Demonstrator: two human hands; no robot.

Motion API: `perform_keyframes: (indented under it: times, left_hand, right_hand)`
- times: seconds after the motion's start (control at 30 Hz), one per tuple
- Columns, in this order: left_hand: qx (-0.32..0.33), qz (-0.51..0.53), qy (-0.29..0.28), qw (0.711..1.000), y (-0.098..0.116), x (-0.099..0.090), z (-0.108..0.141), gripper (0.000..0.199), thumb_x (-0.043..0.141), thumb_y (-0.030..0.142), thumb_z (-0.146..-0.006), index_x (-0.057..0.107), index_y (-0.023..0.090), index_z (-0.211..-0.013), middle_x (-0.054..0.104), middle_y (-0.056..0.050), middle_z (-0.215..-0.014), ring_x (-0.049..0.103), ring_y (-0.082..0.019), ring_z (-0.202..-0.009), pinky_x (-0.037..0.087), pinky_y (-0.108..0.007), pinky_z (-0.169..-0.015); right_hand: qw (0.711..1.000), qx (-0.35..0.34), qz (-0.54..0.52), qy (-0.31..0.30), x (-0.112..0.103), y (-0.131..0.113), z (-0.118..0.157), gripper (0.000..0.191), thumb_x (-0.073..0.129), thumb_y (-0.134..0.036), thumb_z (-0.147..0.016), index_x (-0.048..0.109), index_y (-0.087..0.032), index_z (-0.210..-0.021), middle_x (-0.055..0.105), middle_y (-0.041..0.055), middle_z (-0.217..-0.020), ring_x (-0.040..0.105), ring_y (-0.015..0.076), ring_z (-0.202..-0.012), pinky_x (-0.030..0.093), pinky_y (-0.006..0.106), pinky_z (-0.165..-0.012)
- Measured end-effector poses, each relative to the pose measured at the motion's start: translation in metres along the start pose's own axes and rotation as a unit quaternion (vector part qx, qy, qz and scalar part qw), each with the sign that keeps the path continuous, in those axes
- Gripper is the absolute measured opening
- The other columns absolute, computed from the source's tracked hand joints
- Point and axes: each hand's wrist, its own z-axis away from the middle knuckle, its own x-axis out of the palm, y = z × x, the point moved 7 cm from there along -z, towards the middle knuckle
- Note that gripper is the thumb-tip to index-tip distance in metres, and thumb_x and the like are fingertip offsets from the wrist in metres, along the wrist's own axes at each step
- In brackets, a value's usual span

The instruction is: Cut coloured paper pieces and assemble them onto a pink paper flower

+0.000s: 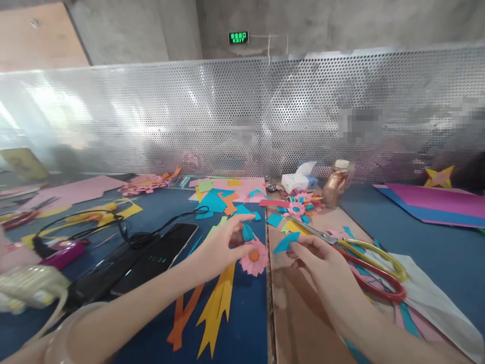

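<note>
- Pink paper flower [253, 257]: orange centre, held above the desk [246, 323] just left of the seam between its blue surface and a brown board [299, 323]. A blue petal [248, 232] stands at its upper edge.
- Left hand [223, 247]: grip closed on the flower, thumb at the petals' edge, index finger raised above the blue petal.
- Right hand [316, 258]: grip closed on a blue paper piece [287, 242], pinched by the fingertips, near the flower but apart from it.
- Scissors [364, 253]: red and yellow handles, beside the right hand, over paper strips.
- Yellow strips [216, 313] and orange strips [185, 316]: on the blue surface below the left hand.
- Flower cluster [297, 206]: pink, red and blue, on the board beyond the hands.
- Tissue box [299, 182]: white and blue, behind the cluster; one tissue rises from its top.
- Bottle [336, 184]: upright right of the box, white cap on, copper-brown within; fill level cannot be told.
- Phone [161, 258]: dark, lit digits, left of the strips, beside black cables [125, 227].
- Large pink flower [143, 184]: at the far left, near coloured sheets.
</note>
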Motion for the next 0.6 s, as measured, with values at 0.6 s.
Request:
perform_keyframes:
  times: [0.6]
  left_hand:
    - [0.049, 0.023, -0.005, 0.999, -0.0023, -0.0031, -0.0039, 0.061, 0.055, 0.025, -0.077, 0.028, 0.027, -0.132, 0.052, -0.005, -0.104, 0.055, -0.014, -0.081, 0.046, -0.033, -0.077]
  right_hand:
    - [0.997, 0.049, -0.039, -0.049, 0.0077, 0.0017, 0.0041, 0.02, 0.066, -0.029, -0.063, 0.05, -0.017, -0.057, 0.048, -0.0026, -0.056, 0.042, 0.0095, -0.054, 0.034, 0.021, -0.052]
